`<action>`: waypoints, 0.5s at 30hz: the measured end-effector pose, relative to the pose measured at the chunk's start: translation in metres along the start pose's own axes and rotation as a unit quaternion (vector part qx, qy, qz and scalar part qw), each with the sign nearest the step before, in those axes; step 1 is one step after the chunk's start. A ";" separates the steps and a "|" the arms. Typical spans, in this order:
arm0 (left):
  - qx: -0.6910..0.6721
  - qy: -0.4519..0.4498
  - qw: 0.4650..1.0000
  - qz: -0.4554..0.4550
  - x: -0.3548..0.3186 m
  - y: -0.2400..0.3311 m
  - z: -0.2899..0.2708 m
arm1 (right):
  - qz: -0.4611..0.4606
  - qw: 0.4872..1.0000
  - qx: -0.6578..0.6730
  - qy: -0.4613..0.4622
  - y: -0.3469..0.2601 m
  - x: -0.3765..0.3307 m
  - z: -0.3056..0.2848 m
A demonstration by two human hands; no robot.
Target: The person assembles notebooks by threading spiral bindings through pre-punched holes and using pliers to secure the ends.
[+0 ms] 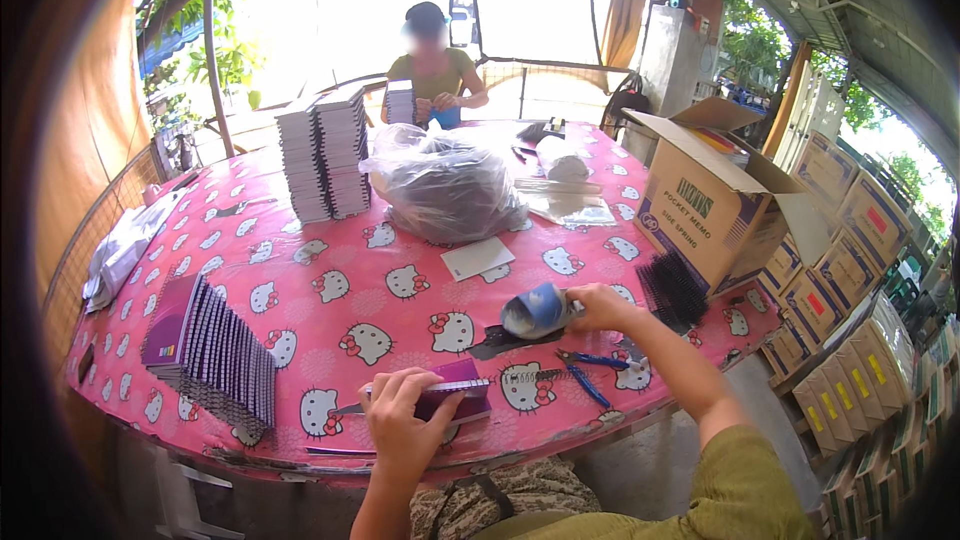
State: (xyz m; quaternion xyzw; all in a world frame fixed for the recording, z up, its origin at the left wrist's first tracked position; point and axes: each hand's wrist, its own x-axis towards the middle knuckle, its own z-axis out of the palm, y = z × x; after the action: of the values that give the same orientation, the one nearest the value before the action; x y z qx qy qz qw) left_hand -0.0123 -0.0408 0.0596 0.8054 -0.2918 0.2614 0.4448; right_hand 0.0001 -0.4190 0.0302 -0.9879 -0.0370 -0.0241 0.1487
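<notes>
My left hand pinches a small purple notebook at the table's near edge. A thin wire spiral coil sticks out of its bound edge to the right. My right hand is closed on the right end of a blue and grey cylindrical object, whose exact kind I cannot make out; it lies over a dark flat patch. Just below it rest blue-handled pliers. Beside my left hand, a metal blade-like piece shows in part.
Stacked purple spiral notebooks stand at left; taller stacks rise farther back. A plastic bag with dark contents sits mid-table. Black coils lie beside an open cardboard box. A co-worker sits opposite. More cartons stand right.
</notes>
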 end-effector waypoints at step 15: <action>-0.013 -0.048 0.998 -0.040 0.018 0.006 0.000 | -0.064 0.804 0.592 -0.011 -0.110 -0.005 0.003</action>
State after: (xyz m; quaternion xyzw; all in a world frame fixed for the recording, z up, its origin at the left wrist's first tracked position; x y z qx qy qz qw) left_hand -0.0037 -0.0479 0.0755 0.8223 -0.2841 0.2005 0.4504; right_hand -0.0136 -0.3135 0.0587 -0.7039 -0.1090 0.0036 0.7019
